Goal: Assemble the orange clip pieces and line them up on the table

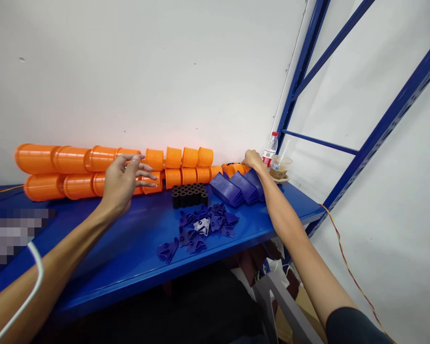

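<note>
My left hand point(124, 180) hovers in front of two stacked rows of orange plastic cups point(73, 159), its fingers spread and holding nothing. At the far right end of the rows, my right hand point(254, 158) reaches down with bent fingers beside some smaller orange pieces point(232, 169). Its fingertips are hidden, so I cannot make out what they grip. Just in front of that hand lie fanned stacks of flat dark blue panels point(226, 189). Black short tubes point(189, 196) stand in a tight block left of the panels. Nearer me is a loose pile of dark blue triangular plastic parts point(215, 220), with one pale part point(202, 226) among them.
Everything rests on a blue shelf point(129, 253) against a white wall. A bottle with a red cap point(270, 149) and a plastic cup with a straw point(280, 166) stand at the right end. Blue rack posts point(390, 95) rise there, and a white cable point(37, 272) crosses my left forearm.
</note>
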Available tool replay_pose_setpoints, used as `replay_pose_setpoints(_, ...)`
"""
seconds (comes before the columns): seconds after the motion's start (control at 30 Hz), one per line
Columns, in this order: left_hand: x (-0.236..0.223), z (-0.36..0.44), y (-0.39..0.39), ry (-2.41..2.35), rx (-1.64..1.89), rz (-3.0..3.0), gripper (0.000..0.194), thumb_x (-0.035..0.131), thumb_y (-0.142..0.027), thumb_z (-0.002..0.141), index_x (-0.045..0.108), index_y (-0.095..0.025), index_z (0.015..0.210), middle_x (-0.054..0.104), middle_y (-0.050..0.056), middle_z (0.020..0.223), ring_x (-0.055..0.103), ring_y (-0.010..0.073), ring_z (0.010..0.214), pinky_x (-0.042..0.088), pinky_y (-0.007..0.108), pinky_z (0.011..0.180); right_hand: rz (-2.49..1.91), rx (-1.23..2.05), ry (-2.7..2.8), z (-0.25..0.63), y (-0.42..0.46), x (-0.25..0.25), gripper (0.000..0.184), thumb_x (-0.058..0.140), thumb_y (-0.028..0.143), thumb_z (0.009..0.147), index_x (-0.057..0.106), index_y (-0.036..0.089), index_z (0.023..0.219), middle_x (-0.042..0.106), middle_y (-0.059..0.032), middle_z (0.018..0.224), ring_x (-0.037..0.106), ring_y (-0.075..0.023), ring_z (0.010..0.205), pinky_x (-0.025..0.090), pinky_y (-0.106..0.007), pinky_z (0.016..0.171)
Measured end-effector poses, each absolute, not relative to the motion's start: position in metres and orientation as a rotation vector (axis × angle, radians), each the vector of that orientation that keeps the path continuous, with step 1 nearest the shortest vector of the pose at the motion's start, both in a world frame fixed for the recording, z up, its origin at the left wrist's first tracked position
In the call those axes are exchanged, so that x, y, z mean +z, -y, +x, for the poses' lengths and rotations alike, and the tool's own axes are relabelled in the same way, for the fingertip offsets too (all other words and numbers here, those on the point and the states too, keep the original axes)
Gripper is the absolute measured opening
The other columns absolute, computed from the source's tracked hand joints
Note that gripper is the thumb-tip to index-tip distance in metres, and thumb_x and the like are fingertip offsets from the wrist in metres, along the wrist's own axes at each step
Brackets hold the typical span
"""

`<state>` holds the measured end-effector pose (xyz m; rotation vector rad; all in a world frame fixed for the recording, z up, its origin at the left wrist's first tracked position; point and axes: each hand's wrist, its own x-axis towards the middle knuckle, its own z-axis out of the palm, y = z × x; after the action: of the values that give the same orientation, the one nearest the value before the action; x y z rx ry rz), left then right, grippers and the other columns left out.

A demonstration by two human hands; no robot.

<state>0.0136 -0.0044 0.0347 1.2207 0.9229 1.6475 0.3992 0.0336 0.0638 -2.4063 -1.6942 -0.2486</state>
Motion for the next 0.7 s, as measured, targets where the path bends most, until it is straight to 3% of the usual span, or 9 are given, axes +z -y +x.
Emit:
replay_pose_setpoints(0.17,0.034,0.014,0.004,-0.914,1.646,1.213,0.011,0.055,-0.013,0.104,0.061,-0.017,0.096,0.066,-0.003,0.063,0.065,0.0143,0.045,0.058,0.023,0.04,-2.344,-0.37,1.706,0.395,-0.026,0.071,0.036,0.067,0.034,0.106,0.081,0.009,0.128,0.079,-0.0267,0.132,0.076,-0.0351,0.128,0.058,-0.036,0.099)
replay_pose_setpoints(0.33,0.031,0.011,0.0,-0.882,1.634,1.224,0.005,0.058,-0.016,0.103,0.061,-0.017,0.098,0.067,-0.003,0.065,0.064,0.0129,0.045,0.057,0.021,0.04,-2.306,-0.349,1.918,0.376,-0.028,0.069,0.039,0.074,0.051,0.101,0.084,0.017,0.118,0.082,-0.0187,0.128,0.078,-0.0335,0.12,0.058,-0.034,0.093)
replay_pose_setpoints(0.7,0.026,0.006,-0.005,-0.843,1.638,1.293,0.014,0.069,-0.028,0.101,0.059,-0.018,0.1,0.067,-0.002,0.071,0.067,0.0133,0.048,0.058,0.022,0.044,-2.323,-0.445,2.035,0.357,-0.047,0.058,0.047,0.071,0.049,0.104,0.08,0.011,0.13,0.076,-0.0265,0.139,0.073,-0.0372,0.133,0.057,-0.037,0.104)
